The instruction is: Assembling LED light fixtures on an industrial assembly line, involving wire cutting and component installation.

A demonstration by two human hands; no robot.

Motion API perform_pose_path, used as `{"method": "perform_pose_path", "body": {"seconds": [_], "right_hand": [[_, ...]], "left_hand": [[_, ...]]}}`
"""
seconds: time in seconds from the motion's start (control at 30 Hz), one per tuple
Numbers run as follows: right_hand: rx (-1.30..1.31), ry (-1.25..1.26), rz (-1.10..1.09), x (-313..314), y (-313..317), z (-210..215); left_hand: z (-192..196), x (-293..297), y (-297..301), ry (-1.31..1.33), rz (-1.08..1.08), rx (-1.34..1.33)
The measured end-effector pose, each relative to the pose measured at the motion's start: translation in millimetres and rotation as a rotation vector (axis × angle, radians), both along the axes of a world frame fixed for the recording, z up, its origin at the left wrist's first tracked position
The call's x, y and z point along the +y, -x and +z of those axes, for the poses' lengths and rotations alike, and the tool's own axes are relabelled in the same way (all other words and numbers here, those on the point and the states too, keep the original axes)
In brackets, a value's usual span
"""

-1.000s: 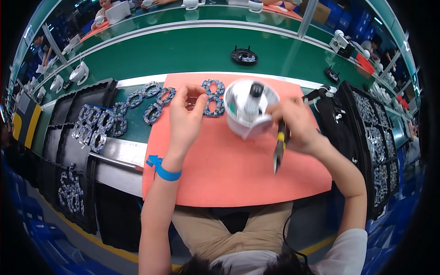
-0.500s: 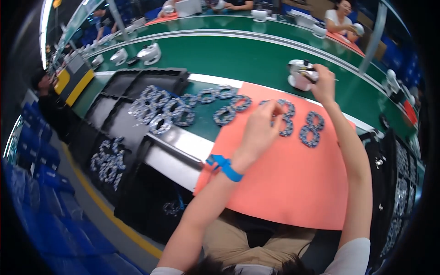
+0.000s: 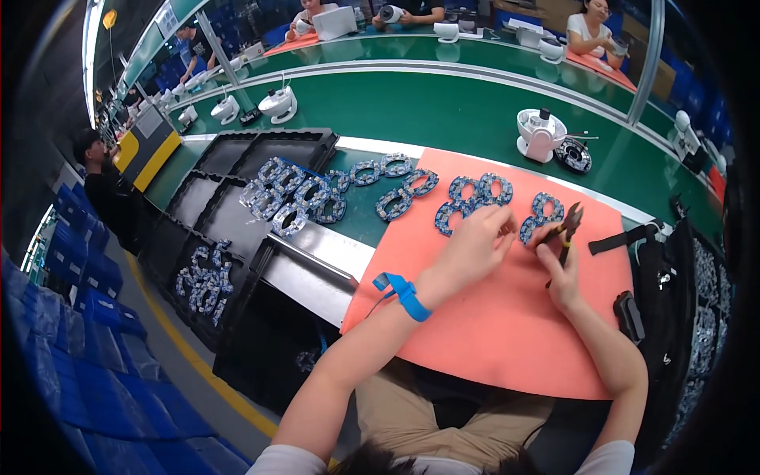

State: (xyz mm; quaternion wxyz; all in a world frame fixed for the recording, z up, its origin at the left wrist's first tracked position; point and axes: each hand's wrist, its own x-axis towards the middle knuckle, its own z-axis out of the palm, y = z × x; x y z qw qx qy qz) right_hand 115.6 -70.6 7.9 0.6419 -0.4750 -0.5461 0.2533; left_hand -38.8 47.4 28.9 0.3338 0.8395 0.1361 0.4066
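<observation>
Fingers of our left hand (image 3: 473, 247) now pinch a ring board (image 3: 473, 202); right hand (image 3: 560, 265), back from the white housing (image 3: 540, 134), grips cutters (image 3: 567, 229)

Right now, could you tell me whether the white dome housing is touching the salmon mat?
Apart: the head view shows the white dome housing standing on green table surface beyond the salmon mat's far edge.

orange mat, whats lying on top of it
On the orange mat lie figure-eight ring boards, one by the cutters in the right hand. The left hand hides whatever lies under it.
</observation>
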Motion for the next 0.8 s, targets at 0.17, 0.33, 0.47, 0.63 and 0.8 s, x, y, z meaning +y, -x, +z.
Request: {"method": "perform_pose_path", "body": {"seconds": [0.17,0.33,0.47,0.63,0.8], "right_hand": [[0.109,0.090,0.118,-4.3,4.3,-1.0],[0.148,0.068,0.105,-4.1,8.5,-3.6],[0.101,0.083,0.053,-2.8,9.9,-2.6],[-0.017,0.114,0.022,-3.1,12.3,-0.7],[-0.218,0.113,-0.035,-5.2,14.8,0.0]], "left_hand": [[5.8,-10.4,-4.6,0.027,-0.143,-0.019],[8.1,-10.9,-2.1,0.219,-0.170,-0.023],[4.3,-7.8,-3.8,0.397,-0.189,-0.202],[7.0,1.5,2.2,0.634,-0.205,-0.288],[6.6,1.8,4.6,0.759,-0.287,-0.342]]}}
